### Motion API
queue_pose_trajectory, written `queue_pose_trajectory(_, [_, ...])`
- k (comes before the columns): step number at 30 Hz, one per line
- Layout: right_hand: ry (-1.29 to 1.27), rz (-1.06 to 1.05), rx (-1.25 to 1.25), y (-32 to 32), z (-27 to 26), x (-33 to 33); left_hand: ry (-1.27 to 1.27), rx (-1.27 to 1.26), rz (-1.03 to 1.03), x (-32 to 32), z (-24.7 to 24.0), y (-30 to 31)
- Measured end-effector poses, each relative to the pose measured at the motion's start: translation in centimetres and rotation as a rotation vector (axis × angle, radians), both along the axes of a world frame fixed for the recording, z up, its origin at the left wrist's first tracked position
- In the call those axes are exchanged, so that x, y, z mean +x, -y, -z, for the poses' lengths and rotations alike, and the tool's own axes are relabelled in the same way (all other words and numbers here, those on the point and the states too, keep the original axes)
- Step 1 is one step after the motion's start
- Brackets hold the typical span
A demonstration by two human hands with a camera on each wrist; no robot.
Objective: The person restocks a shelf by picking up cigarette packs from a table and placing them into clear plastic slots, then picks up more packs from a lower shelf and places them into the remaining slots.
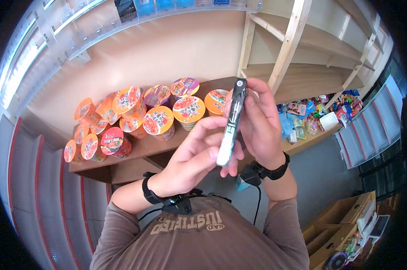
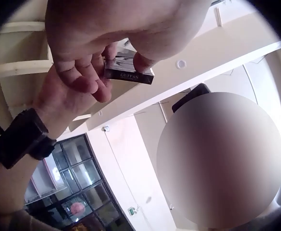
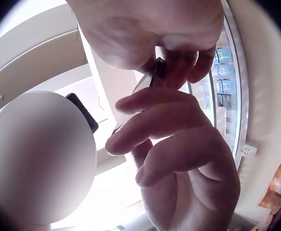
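Both hands hold a slim black-and-white cigarette pack [image 1: 232,121] on edge in front of the chest. My left hand [image 1: 187,155] pinches its lower, pale end between thumb and fingers. The upper, black end is gripped by my right hand [image 1: 261,123], with the thumb along the near side. In the left wrist view, "GUIYAN" shows on the dark end of the pack [image 2: 129,76], under the left hand [image 2: 126,29]. The right wrist view has the pack mostly hidden behind the fingers, only a dark corner [image 3: 158,67] showing near the right hand [image 3: 150,29].
Several orange and purple instant noodle cups [image 1: 158,121] stand on a brown shelf [image 1: 88,166] ahead. A clear rack [image 1: 158,13] with packs hangs above. Wooden shelving [image 1: 302,83] and a heap of snack packets [image 1: 320,112] are at right; a cardboard box [image 1: 334,225] sits lower right.
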State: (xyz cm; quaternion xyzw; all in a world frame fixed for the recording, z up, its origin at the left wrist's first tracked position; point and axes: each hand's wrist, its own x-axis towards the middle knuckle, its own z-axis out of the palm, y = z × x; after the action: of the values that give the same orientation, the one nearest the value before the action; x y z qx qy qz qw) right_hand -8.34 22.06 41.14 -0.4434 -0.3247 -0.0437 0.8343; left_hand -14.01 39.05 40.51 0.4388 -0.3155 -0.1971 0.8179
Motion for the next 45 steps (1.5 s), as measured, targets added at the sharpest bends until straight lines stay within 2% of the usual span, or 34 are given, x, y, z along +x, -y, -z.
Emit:
queue_pose_trajectory(1, [0.004,0.0,-0.006,0.0,-0.1,-0.2,-0.022,-0.028,-0.035,0.1,0.0,-0.2])
queue_pose_trajectory(2, [0.049,0.127,-0.002,0.0,-0.2,-0.6,-0.044,-0.057,-0.073,0.1,-0.1,-0.3])
queue_pose_trajectory(3, [0.1,0.248,0.003,0.0,-0.3,-0.9,0.058,-0.093,-0.169,0.2,-0.3,-0.2])
queue_pose_trajectory(4, [0.114,0.237,-0.003,0.2,0.0,-0.6,0.12,-0.139,-0.255,0.4,-0.1,-0.2])
queue_pose_trajectory(6, [0.448,0.308,-0.083,1.1,1.1,0.3,0.286,-0.055,-0.29,1.1,-0.5,-1.4])
queue_pose_trajectory(12, [0.419,0.242,-0.094,1.0,1.7,-0.5,0.239,-0.048,-0.371,0.9,-1.7,-1.7])
queue_pose_trajectory(18, [0.409,0.212,-0.073,1.0,1.7,-0.5,0.264,0.024,-0.334,1.4,-1.5,-2.5])
queue_pose_trajectory(34, [0.44,0.213,-0.113,0.7,1.5,0.8,0.195,0.02,-0.349,2.0,-1.5,-2.7])
queue_pose_trajectory(36, [0.479,0.208,-0.121,0.8,1.7,1.3,-0.074,-0.166,-0.166,2.2,-1.5,-3.0])
queue_pose_trajectory(37, [0.525,0.253,-0.176,1.0,1.9,1.6,-0.074,-0.168,-0.17,2.1,-1.6,-3.0])
queue_pose_trajectory(39, [0.579,0.293,-0.233,0.9,1.6,1.4,0.008,0.078,-0.405,1.9,-2.1,-3.0])
queue_pose_trajectory(40, [0.4,0.245,-0.13,0.7,1.0,0.5,0.012,0.074,-0.409,2.1,-2.0,-2.6])
queue_pose_trajectory(41, [0.221,0.197,-0.028,0.5,0.7,-0.1,0.224,0.046,-0.583,2.4,-1.8,-2.0])
queue_pose_trajectory(42, [0.226,0.195,-0.027,0.8,0.7,-0.1,0.439,0.019,-0.753,2.7,-1.7,-1.8])
queue_pose_trajectory(44, [0.248,0.055,-0.104,1.8,1.0,-0.3,0.492,0.084,-0.78,2.8,-1.5,-2.7])
queue_pose_trajectory(45, [0.278,0.163,-0.222,2.0,1.3,-0.8,0.624,0.193,-0.818,3.1,-1.4,-3.2])
